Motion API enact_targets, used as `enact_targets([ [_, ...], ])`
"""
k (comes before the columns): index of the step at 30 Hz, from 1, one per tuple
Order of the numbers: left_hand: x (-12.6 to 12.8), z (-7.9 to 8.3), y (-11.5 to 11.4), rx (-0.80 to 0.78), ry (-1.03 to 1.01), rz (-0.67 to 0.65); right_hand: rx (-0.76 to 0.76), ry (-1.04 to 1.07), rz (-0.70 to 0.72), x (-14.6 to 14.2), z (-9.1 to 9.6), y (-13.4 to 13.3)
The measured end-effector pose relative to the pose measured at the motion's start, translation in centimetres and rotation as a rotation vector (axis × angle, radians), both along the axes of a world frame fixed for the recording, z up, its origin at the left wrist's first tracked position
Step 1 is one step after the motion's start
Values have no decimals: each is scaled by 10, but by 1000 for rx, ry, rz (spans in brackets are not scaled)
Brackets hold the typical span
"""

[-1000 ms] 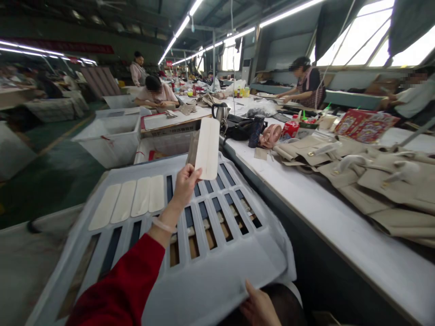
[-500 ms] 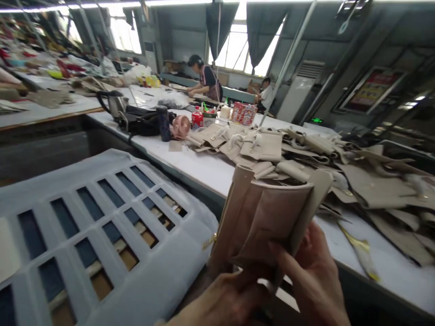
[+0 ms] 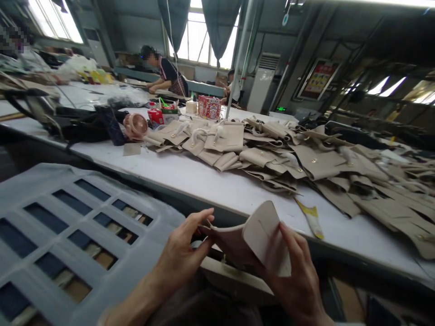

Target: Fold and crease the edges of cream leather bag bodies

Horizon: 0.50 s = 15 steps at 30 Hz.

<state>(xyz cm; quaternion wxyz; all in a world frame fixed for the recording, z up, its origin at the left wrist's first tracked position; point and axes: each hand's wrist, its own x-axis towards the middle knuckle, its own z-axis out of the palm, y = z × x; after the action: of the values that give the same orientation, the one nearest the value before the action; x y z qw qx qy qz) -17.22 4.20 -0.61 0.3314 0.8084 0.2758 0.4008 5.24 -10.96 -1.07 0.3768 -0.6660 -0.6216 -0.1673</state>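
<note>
Both my hands hold a beige leather piece low in front of me, just before the edge of the white table. My left hand pinches its left end with thumb and fingers. My right hand grips the right side, where a rounded flap stands up. A heap of similar beige leather pieces lies spread over the table beyond. To my left sits a grey slotted tray.
A pink handheld fan, a black bag, a red can and a patterned box stand on the table's far left part. A yellow strip lies near the table edge. Another person works at a far table.
My view has swung right, from the slotted tray to the table. The left hand, which held a cream strip over the tray, now shares a beige leather piece with the right hand, held lower and flatter.
</note>
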Motion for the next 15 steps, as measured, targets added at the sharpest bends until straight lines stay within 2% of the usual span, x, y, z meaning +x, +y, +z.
enact_targets([
  [4, 8, -20, 4, -107, 111, -23, -41, -126, 16, 7, -19, -8],
  [7, 10, -38, 2, -74, 255, -54, -116, -284, 16, 13, -28, -14],
  [10, 11, -56, -1, -52, 292, -71, -188, -422, 5, 14, -32, -18],
  [13, 6, -74, -3, -186, 217, -26, -193, -515, -27, 11, -34, -15],
  [15, 1, -88, -4, -366, 148, 29, -179, -559, -41, 9, -34, -11],
])
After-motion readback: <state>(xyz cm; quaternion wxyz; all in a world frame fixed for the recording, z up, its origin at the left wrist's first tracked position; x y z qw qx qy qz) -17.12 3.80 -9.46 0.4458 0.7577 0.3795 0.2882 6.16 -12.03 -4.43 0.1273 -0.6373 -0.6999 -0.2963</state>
